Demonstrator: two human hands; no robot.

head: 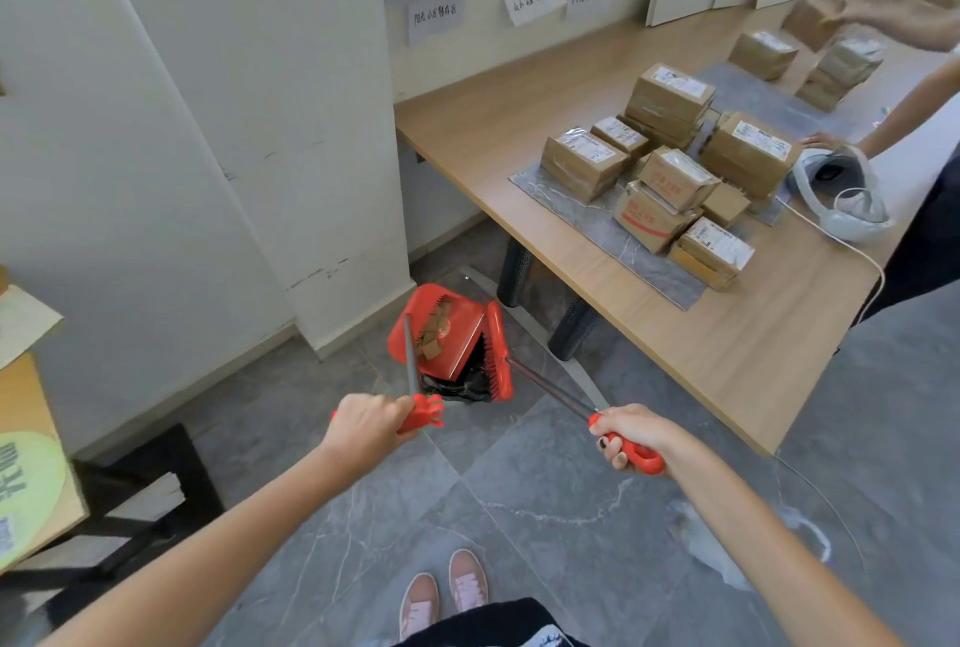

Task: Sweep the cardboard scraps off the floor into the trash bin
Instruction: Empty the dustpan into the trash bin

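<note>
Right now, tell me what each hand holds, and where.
Left hand grips the dustpan handle's top; right hand grips the broom handle's end.

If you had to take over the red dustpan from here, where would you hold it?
By the red grip at the top of its long handle, where the left hand holds the dustpan, coming from above on the near side; the pan hangs tilted over the trash bin.

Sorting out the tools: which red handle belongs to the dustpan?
The one in the left hand; its shaft runs to the scrap-filled dustpan. The right hand holds the broom.
</note>
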